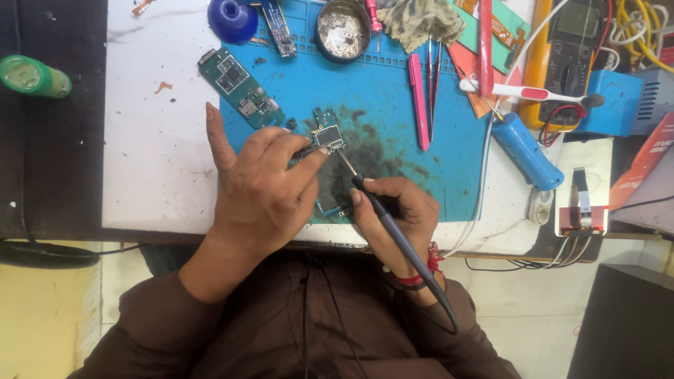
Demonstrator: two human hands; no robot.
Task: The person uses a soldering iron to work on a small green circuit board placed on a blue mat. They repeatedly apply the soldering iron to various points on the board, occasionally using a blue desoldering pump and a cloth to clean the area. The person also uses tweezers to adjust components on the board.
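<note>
Blue work mat [393, 84] on a white bench [154, 154], middle of the scene. Our left hand [260, 186] lies on the mat's near-left part, thumb and fingertips pinched on a small circuit board [327, 137], holding it down. Our right hand [393, 214], just right of it, is closed pen-style round a dark soldering iron [393, 228]; its tip touches the board's near-right corner. A second green board [240, 88] lies farther left, half off the mat. Far edge: round tin of solder scraps [342, 29], blue dome-shaped object [232, 19]. Pink tweezers [418, 102] lie to the right; a blue cylindrical tool [526, 151] sits beyond the mat's right edge.
</note>
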